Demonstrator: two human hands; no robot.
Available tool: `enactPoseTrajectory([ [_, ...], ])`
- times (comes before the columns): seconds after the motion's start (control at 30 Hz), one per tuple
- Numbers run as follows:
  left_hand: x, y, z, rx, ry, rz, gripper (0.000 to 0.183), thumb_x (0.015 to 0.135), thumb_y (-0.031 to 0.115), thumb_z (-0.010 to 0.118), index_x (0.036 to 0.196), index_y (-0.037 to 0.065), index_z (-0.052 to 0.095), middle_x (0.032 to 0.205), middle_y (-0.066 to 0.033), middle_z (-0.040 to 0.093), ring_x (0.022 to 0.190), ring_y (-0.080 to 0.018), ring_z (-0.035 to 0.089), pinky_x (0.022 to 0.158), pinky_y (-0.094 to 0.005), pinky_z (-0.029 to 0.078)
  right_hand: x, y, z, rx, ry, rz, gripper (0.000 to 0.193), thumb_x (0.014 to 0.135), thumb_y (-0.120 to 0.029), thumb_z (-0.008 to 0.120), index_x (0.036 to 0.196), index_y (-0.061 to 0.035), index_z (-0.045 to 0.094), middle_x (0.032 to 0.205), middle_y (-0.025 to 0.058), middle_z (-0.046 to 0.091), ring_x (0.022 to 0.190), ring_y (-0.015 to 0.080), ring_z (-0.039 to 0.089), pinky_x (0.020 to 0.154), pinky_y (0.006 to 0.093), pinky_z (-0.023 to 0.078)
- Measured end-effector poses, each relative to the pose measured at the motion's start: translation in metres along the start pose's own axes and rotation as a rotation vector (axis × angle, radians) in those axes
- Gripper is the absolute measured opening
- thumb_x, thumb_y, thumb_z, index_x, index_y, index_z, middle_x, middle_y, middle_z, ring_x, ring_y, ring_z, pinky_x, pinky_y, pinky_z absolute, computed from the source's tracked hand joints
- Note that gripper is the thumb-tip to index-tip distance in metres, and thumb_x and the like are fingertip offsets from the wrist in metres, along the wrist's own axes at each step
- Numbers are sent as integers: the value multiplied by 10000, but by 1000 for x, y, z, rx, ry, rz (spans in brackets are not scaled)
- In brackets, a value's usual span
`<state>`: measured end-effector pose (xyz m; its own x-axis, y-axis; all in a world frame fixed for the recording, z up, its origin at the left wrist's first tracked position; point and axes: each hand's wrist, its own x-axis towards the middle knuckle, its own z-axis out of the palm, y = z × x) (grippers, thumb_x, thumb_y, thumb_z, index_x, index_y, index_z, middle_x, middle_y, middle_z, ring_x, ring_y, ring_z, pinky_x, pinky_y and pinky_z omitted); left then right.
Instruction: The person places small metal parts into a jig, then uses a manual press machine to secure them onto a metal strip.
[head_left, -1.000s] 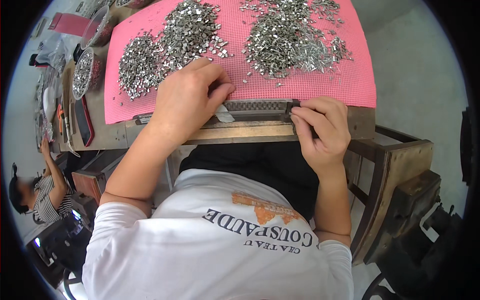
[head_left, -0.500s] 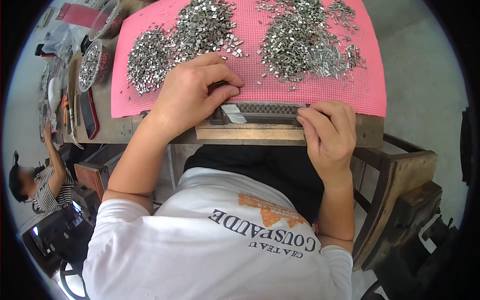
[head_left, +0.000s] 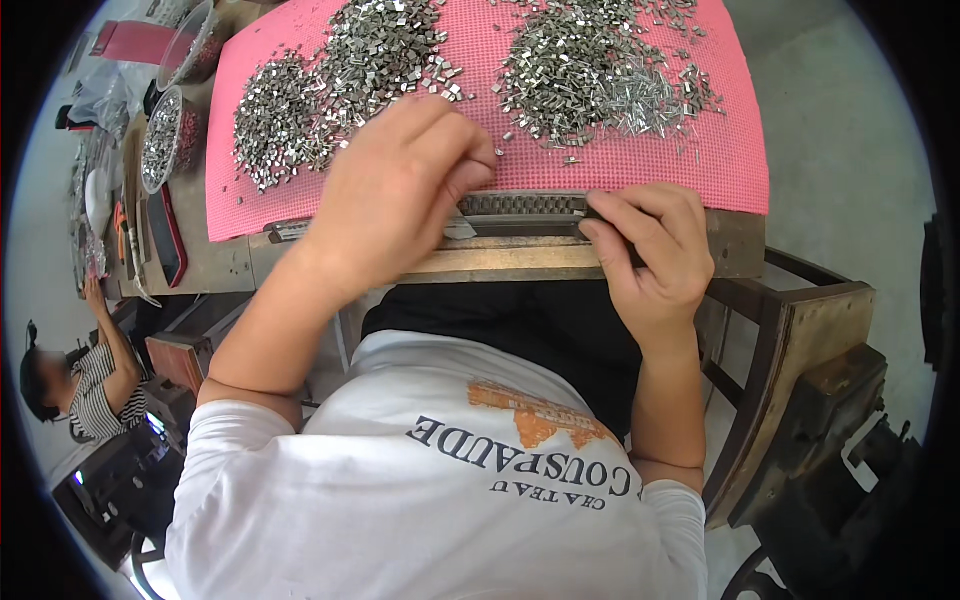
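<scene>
A dark slotted metal fixture (head_left: pixel 530 207) lies along the near edge of the pink mat (head_left: pixel 735 165), small metal pieces lined up in its channel. My right hand (head_left: pixel 660 245) pinches the fixture's right end between thumb and fingers. Over the left end of the fixture is my left hand (head_left: pixel 410 175), its fingers curled and thumb drawn toward the forefinger. Slight blur and the hand itself hide what it may hold. Beyond it lie heaps of small metal blocks (head_left: pixel 380 50), with another heap (head_left: pixel 550 80) to the right beside loose thin pins (head_left: pixel 645 100).
A wooden strip (head_left: pixel 515 258) runs along the table's front edge. At left stand clear tubs (head_left: pixel 170 140) of metal parts, a dark red-edged case (head_left: pixel 165 235) and hand tools. Farther left sits another person (head_left: pixel 100 390) in a striped shirt. A wooden frame (head_left: pixel 790 350) stands at right.
My left hand has lifted slightly and rotated, now covering more of the fixture's left end. My right hand stays at the right end. The view has shifted a little.
</scene>
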<state>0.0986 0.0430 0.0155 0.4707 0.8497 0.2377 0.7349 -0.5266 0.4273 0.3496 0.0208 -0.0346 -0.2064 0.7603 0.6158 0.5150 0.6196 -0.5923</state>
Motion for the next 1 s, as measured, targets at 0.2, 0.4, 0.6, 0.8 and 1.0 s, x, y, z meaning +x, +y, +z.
enactPoseTrajectory([
  [0.2,-4,34,30,-148,48,40,139,860,16,721,980,63,668,984,-101,645,898,-319,624,787,-411,489,0,5,2,64,44,24,280,740,27,835,1000,-70,798,902,51,700,828,250,633,726,357,519],
  [0.4,-3,38,49,101,178,108,214,797,108,796,980,114,686,988,-40,651,826,-244,616,702,-372,447,-1,5,1,52,53,14,266,757,48,812,1001,-56,791,905,58,698,832,257,642,725,359,524],
  [0.6,-4,41,55,163,234,128,244,754,124,804,967,129,687,974,-19,649,813,-217,615,701,-357,447,-1,2,0,26,54,10,262,755,58,804,993,-52,783,906,64,697,837,269,646,728,369,531],
  [0.8,-12,39,49,37,341,136,253,728,90,839,971,104,771,971,-29,717,811,-214,669,681,-356,492,1,-2,-1,36,23,58,251,762,51,805,991,-47,776,912,71,698,846,279,654,741,381,524],
  [1.0,16,12,2,-122,319,-54,223,780,71,875,996,76,820,929,-101,776,828,-221,754,709,-329,601,32,-5,-18,-58,-94,32,256,792,-13,810,1039,-66,768,924,68,696,884,280,649,814,389,485],
])
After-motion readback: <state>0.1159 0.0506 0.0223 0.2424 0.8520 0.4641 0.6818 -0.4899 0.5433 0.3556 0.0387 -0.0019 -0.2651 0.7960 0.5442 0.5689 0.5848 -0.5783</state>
